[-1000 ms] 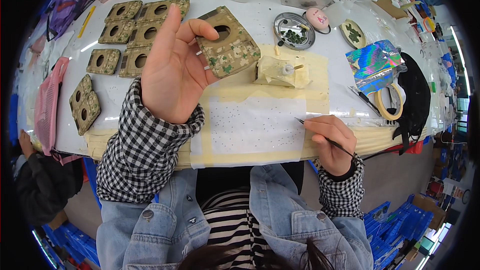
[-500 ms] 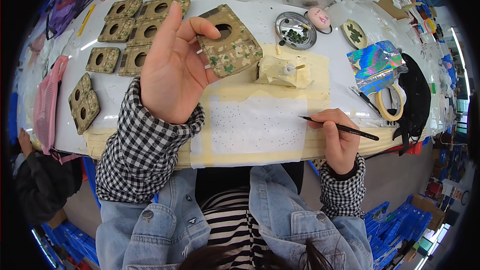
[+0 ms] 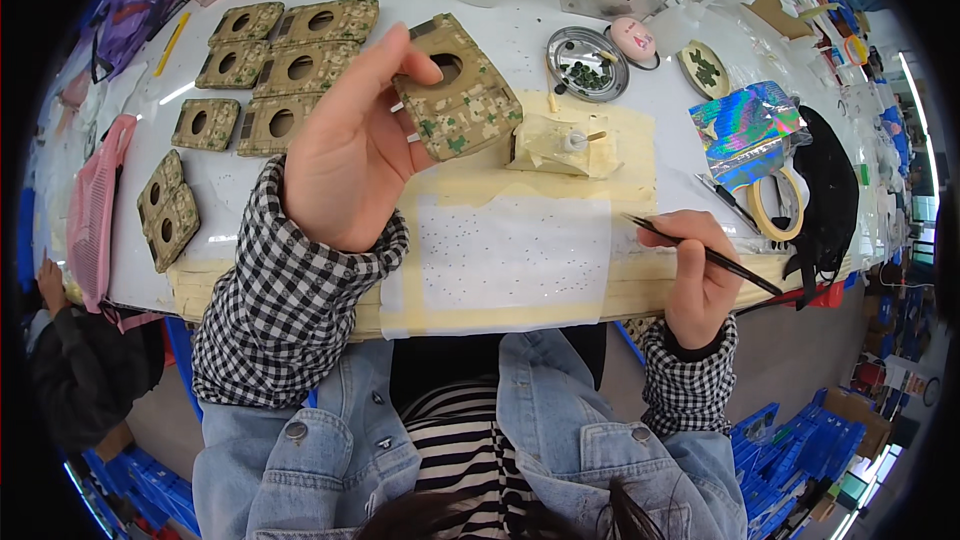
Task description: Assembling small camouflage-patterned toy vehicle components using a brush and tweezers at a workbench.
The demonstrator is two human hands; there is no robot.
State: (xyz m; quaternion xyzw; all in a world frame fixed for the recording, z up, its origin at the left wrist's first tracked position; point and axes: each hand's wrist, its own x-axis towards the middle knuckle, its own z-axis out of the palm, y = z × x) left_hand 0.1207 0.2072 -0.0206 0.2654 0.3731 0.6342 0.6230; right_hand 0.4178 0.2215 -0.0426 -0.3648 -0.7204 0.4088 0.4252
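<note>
Camouflage plate with a round hole sits pinched in the left hand above the bench; fingers hide its left edge. Right hand, right of the plate, grips a thin brush, tip indistinct.

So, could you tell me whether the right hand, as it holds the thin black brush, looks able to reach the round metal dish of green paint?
Probably yes: the right hand lies below the dish, with only flat taped paper between them.
</note>
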